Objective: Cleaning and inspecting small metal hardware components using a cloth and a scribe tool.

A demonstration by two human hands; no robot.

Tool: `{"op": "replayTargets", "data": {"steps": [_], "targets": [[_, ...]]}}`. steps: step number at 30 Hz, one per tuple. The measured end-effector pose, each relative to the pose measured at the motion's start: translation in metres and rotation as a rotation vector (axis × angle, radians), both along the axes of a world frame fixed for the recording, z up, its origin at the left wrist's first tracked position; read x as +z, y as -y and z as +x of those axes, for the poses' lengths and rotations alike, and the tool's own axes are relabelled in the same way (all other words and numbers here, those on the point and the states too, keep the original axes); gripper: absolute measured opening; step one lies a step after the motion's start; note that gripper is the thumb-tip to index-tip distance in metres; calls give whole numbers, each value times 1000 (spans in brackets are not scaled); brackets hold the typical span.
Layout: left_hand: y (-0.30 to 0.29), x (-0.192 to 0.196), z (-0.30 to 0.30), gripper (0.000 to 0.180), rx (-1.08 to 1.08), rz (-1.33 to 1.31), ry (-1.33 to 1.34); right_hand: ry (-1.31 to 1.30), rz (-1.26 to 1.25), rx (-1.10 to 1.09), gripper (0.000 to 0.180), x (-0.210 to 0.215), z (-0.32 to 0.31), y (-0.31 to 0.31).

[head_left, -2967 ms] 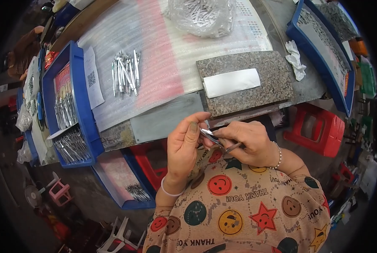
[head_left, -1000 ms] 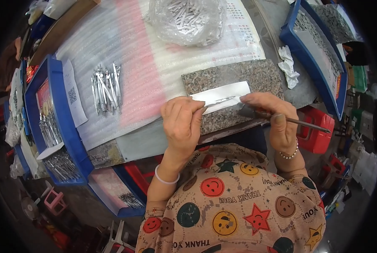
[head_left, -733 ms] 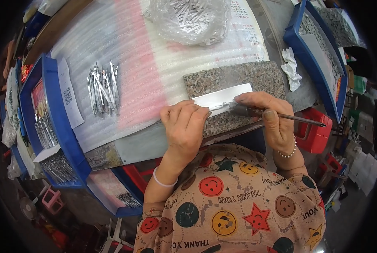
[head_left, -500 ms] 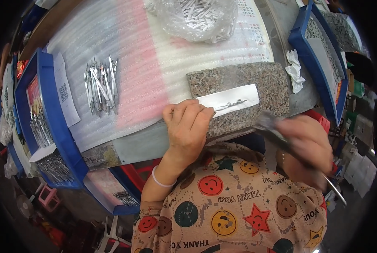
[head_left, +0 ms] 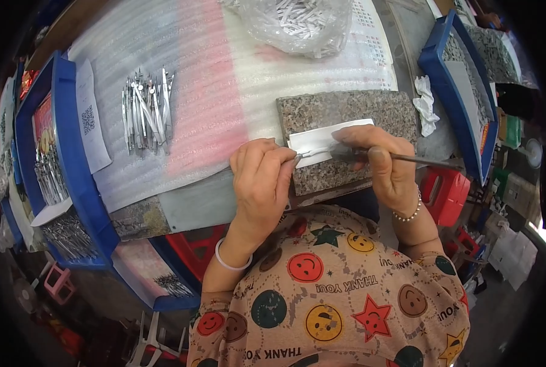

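Note:
A granite slab [head_left: 346,109] lies at the front of the table with a folded white paper [head_left: 319,136] on it. My left hand [head_left: 259,174] rests at the paper's left end, fingers closed on a slim metal piece [head_left: 305,153] that lies along the paper. My right hand [head_left: 392,162] is over the slab's right part, closed round a tool [head_left: 426,160] with a thin metal rod pointing right. The tool's dark end is blurred above the paper, close to the metal piece. Whether it touches cannot be seen.
Several slim metal instruments [head_left: 144,110] lie in a bunch at left. A clear bag [head_left: 297,27] of small white pieces stands at the back. Blue trays [head_left: 71,122] line the left, and another blue tray [head_left: 435,55] stands right, beside crumpled tissue [head_left: 426,107]. A red stool [head_left: 445,192] is below.
My right hand has swung left and inward with the tool, from beside the slab to above the paper. My left hand has stayed nearly in place.

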State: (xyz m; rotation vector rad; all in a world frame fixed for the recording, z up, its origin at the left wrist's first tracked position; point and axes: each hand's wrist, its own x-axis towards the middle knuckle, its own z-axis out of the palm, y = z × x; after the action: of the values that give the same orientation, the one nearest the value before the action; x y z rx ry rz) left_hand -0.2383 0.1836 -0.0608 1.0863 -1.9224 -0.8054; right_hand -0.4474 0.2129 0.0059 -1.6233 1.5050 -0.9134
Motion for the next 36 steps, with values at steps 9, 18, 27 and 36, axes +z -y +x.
{"op": "replayTargets", "data": {"steps": [9,18,27,36], "targets": [[-1,-1,-2,16,22,-78,20,116,-208,-120,40,17,9,-4],[-1,-7,-1,24,27,-136,38,-203,-224,276,14,-1,39,26],[1,-4,0,23,-17,-93,20,-25,-20,74,26,17,24,17],[1,3,-2,16,-7,-80,18,-256,-51,295,31,10,32,25]]}}
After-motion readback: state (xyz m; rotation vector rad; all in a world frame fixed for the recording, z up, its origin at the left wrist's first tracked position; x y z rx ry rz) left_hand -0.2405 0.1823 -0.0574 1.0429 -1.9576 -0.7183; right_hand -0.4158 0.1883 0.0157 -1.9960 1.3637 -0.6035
